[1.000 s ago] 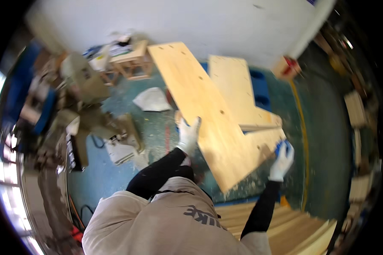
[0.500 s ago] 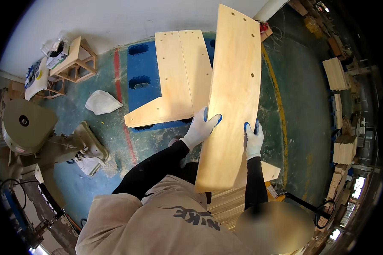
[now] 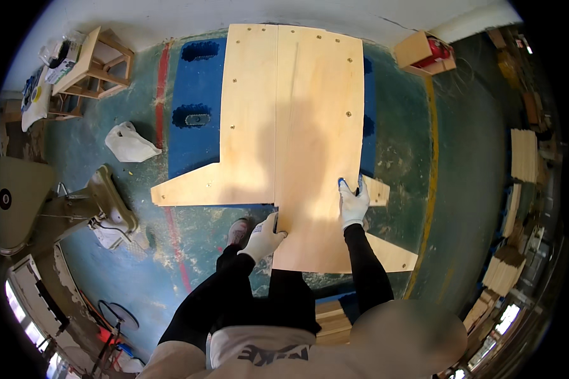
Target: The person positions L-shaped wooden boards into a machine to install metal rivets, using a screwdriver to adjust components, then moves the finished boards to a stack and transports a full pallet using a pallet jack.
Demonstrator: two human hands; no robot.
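Note:
A light plywood panel (image 3: 316, 221) with small fittings along its edges and a pointed foot at its near right is held in both my gloved hands. My left hand (image 3: 265, 239) is closed on its left edge, thumb on the upper face. My right hand (image 3: 354, 205) grips its right edge, fingertips partly hidden by the panel. The panel's far part lies over or against similar panels on a blue pallet (image 3: 196, 145). To its left, another L-shaped plywood panel (image 3: 246, 139) rests flat on that pallet. A lower panel's foot (image 3: 377, 191) pokes out beside my right hand.
A grey machine (image 3: 22, 202) stands at the left, with a white bag (image 3: 129, 142) on the floor beyond it. Wooden stools (image 3: 104, 63) and a box with red extinguishers (image 3: 427, 54) are by the wall. Stacked boards (image 3: 523, 155) line the right. More boards (image 3: 332, 322) lie near me.
Both hands have lowered the raised, tilted panel onto the right part of the pallet's stack, beside the left panel. It now lies nearly flat, its near end still in my hands.

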